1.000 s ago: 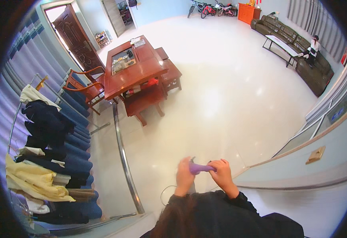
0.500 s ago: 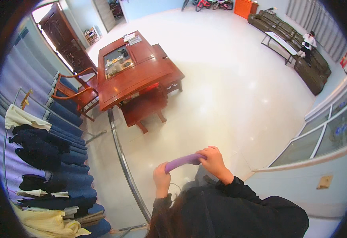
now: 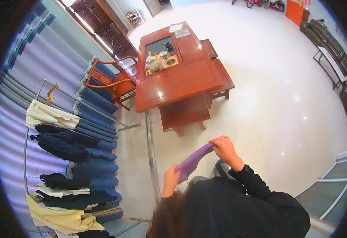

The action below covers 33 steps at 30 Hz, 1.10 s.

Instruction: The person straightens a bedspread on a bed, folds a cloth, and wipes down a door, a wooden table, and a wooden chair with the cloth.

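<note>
A purple cloth (image 3: 193, 160) is stretched between my two hands in front of my body, slanting up from left to right. My left hand (image 3: 170, 179) has its fingers closed round the lower left end. At the upper right end, my right hand (image 3: 226, 152) pinches the cloth, thumb and fingers together. The cloth sags a little and shows more of its face near my left hand. Its full shape is hard to make out. Black sleeves cover my forearms.
Left, a metal clothes rack (image 3: 26, 158) holds garments before blue curtains (image 3: 54, 43). Ahead are a reddish wooden tea table (image 3: 189, 89), a bench (image 3: 185, 113) and an armchair (image 3: 110, 79). A metal floor track (image 3: 151, 154) runs past my left. A dark sofa (image 3: 324, 39) stands far right.
My view has swung right-to-left, so the table and rack appear farther right. The cloth has widened and hangs lower near my left hand; both hands still grip its ends.
</note>
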Each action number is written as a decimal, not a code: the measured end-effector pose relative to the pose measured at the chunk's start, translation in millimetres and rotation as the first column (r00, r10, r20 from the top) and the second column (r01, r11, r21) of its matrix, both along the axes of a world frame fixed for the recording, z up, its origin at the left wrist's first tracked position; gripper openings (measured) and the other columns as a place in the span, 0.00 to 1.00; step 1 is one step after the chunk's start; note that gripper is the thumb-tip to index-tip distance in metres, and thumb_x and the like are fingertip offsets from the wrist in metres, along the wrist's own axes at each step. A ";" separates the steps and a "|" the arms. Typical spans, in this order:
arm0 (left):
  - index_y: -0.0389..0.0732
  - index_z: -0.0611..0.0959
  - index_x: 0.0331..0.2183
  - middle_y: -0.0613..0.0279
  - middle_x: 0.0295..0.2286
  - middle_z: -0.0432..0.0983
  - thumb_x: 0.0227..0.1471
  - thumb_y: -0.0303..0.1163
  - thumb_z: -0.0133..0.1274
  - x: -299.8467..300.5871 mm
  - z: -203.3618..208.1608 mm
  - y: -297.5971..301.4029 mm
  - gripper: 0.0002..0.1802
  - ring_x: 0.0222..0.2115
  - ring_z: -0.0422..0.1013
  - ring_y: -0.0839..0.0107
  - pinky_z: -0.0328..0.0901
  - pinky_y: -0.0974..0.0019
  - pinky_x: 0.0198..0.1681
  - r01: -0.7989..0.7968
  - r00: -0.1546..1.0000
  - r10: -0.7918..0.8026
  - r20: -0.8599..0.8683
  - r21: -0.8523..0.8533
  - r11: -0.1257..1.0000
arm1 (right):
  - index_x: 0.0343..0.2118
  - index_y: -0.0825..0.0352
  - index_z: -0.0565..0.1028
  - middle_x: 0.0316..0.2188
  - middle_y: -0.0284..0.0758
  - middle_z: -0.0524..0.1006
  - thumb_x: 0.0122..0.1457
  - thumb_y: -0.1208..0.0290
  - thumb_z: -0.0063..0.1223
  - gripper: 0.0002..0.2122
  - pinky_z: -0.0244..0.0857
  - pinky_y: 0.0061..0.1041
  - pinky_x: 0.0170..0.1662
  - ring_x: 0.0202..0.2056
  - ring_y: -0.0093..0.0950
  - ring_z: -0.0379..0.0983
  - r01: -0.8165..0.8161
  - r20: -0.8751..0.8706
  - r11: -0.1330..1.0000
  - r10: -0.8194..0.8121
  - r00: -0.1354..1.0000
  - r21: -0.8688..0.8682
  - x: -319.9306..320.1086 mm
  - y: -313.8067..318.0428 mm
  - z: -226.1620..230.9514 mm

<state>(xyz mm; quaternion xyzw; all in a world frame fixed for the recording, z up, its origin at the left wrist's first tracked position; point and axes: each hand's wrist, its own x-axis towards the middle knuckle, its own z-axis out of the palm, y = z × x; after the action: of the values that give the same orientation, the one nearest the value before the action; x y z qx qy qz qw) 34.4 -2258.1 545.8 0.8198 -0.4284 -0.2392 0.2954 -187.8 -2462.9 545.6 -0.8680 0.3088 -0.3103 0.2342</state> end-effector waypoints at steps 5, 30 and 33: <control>0.41 0.83 0.37 0.46 0.28 0.80 0.50 0.35 0.59 53.8 -5.2 -55.9 0.12 0.30 0.77 0.48 0.69 0.56 0.31 0.023 1.000 -0.023 0.004 0.032 0.999 | 0.38 0.62 0.80 0.30 0.37 0.79 0.53 0.75 0.53 0.10 0.62 0.38 0.48 0.37 0.38 0.74 -0.122 -0.149 0.993 0.121 0.981 0.001 47.5 -67.4 -12.1; 0.42 0.80 0.47 0.52 0.49 0.74 0.53 0.29 0.49 303.6 -132.5 -566.8 0.19 0.57 0.62 0.52 0.49 0.42 0.63 0.469 0.786 -0.318 0.530 -0.176 0.865 | 0.41 0.65 0.80 0.42 0.39 0.79 0.49 0.84 0.50 0.16 0.63 0.39 0.57 0.52 0.39 0.71 0.204 -0.063 0.946 -0.226 0.972 -0.253 237.8 -442.4 -79.7; 0.41 0.73 0.56 0.44 0.59 0.62 0.57 0.39 0.50 257.1 -185.8 -587.9 0.26 0.62 0.54 0.48 0.44 0.37 0.64 0.289 0.860 -0.390 0.330 0.315 0.904 | 0.60 0.62 0.66 0.62 0.47 0.63 0.51 0.82 0.50 0.29 0.52 0.41 0.65 0.64 0.43 0.57 0.230 -0.357 0.970 -0.241 0.902 -0.073 223.9 -475.1 -169.4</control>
<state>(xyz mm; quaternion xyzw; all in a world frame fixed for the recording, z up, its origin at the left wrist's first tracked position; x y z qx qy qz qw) 291.5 -2846.0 360.0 0.7922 -0.5824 -0.1752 0.0503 36.1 -2938.0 376.2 -0.8700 0.4448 -0.1749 0.1210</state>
